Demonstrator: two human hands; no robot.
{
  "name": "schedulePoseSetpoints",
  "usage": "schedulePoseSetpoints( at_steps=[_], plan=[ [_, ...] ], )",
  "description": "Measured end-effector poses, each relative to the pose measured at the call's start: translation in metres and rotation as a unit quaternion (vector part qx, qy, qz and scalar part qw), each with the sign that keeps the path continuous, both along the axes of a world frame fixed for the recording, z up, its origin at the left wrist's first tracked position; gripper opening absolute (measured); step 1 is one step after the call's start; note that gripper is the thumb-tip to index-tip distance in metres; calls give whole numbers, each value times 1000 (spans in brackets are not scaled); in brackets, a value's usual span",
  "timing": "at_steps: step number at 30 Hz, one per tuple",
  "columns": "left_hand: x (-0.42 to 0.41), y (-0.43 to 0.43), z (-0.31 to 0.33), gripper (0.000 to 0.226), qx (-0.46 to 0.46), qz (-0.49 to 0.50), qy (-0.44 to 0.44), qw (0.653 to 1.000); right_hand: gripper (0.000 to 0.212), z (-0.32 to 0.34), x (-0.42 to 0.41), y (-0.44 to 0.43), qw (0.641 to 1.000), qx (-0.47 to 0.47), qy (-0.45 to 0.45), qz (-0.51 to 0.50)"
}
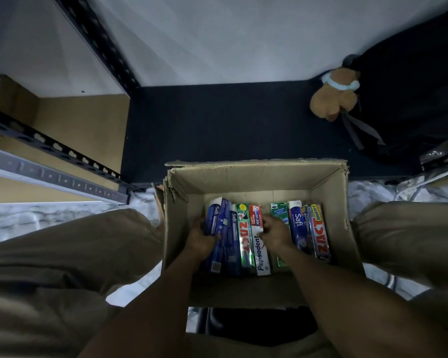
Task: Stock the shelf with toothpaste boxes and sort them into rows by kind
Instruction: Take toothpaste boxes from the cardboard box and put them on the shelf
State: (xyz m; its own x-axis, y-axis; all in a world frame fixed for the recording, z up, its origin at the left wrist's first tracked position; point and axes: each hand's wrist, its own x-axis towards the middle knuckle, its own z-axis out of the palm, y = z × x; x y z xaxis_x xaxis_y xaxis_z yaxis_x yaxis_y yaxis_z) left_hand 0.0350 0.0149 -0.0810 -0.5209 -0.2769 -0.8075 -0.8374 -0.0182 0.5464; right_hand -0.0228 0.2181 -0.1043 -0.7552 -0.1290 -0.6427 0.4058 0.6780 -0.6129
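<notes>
— What is around the cardboard box in this room?

— Beyond it is a pale wall, and a dark floor strip runs at the foot of that wall. To the left of the box stands a metal rack with slotted dark rails and brown shelf boards. Far to the right of the box, against something black, lies a brown plush toy. The box itself sits on a pale marbled surface, between the person's knees in khaki trousers.

— And the toothpaste, where is it?

— All inside the box, on its bottom, side by side in one row. From the left side of the box: two dark blue Safi boxes, a green ZACT box, a white and red Pepsodent box, a green box half hidden, one more blue Safi box, then a red ZACT Smokers box.

— How do they lie?

— Their long sides run from the near wall of the box toward the far wall. The first Safi box is a little tilted.

— The hands?

— The left hand has its fingers closed around the first Safi box. The right hand rests on the Pepsodent box and the green box with fingers bent; whether it grips something, I cannot tell.
</notes>
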Motion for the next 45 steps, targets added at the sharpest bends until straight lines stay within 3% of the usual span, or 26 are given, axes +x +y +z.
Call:
schedulePoseSetpoints(
  at_steps=[5,9,20,26,31,37,45],
  plan=[
    [5,1,-12,55,-17,16,-27,999,56,-7,19,-11,998,-3,58,-38],
    [9,0,-17,54,-23,21,-34,999,71,-10,24,-13,996,-50,21,-71],
    [3,5,5,43,8,-10,12,1000,75,-9,13,5,989,-118,-67,-64],
    [-2,9,30,48,-9,-75,98,992,72,22,-1,6,991,-125,4,-37],
    [-13,9,52,46,-53,-95,173,979,45,60,-20,15,987,-142,75,-3],
    [-32,13,110,29,-78,-132,234,960,51,120,-29,42,974,-164,153,15],
    [-25,42,220,26,-53,-155,360,918,44,239,-14,83,940,-202,274,-5]
  ],
)
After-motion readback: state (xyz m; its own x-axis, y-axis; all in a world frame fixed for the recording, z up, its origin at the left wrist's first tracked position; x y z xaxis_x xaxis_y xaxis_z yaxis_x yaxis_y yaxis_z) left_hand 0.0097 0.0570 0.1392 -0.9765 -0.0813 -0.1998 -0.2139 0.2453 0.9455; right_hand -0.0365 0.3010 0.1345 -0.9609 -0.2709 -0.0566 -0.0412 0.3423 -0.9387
